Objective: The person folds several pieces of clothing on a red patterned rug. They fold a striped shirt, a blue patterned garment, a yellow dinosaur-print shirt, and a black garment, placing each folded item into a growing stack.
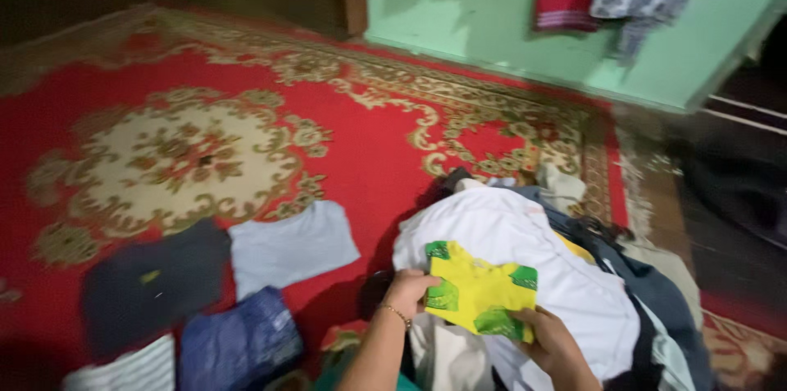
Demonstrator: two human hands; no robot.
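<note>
A small yellow garment with green patches (478, 293) is held over a heap of unfolded clothes (574, 276). My left hand (407, 288), with a thin bracelet at the wrist, grips its left edge. Its lower right corner is held by my right hand (553, 342). Under it lies a large white cloth (508, 231) on top of the heap, with dark blue and grey clothes spilling to the right.
Folded clothes lie on the red patterned carpet (164, 112) to the left: a dark one (152, 284), a pale blue one (291, 247), a blue one (238, 342) and a striped one (127, 370). Clothes hang on the green wall (492, 30) at the back.
</note>
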